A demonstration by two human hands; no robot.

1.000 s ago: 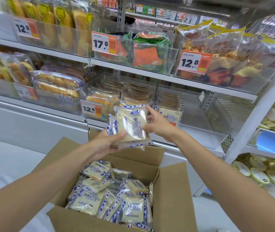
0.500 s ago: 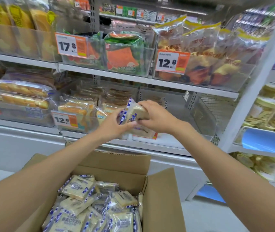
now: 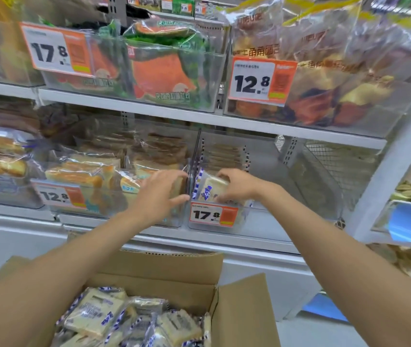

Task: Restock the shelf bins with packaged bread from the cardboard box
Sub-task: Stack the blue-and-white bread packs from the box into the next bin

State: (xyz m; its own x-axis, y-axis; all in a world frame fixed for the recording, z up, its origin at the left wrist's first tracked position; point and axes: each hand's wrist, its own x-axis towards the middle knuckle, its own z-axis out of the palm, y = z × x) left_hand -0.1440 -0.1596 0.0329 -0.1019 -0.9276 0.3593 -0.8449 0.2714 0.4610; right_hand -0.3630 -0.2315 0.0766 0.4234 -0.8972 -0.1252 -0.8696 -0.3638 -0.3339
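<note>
Fingers (image 3: 224, 174) of the right hand (image 3: 242, 188) curl over the top of a packaged bread (image 3: 209, 190) with a blue and white wrapper, thumb under its lower edge, so the hand holds it at the middle of the frame. That pack sits tilted at the front of a clear shelf bin (image 3: 262, 220), just behind the bin's 17.8 price tag (image 3: 213, 216). Further back in the same bin stands a short row of like packs (image 3: 224, 156).

Just left of centre, the left hand (image 3: 156, 196) is spread wide and holds nothing, its fingertips reaching the wall between this bin and the neighbouring bin (image 3: 114, 209), which carries a 12.8 tag (image 3: 58, 196). Whether they touch that wall I cannot tell.

At the bottom of the frame the cardboard box (image 3: 164, 269) stands with its flaps up, and many more bread packs (image 3: 94, 314) lie heaped inside it. Across the upper part of the frame, an upper shelf (image 3: 224, 121) bears more clear bins of wrapped goods.
</note>
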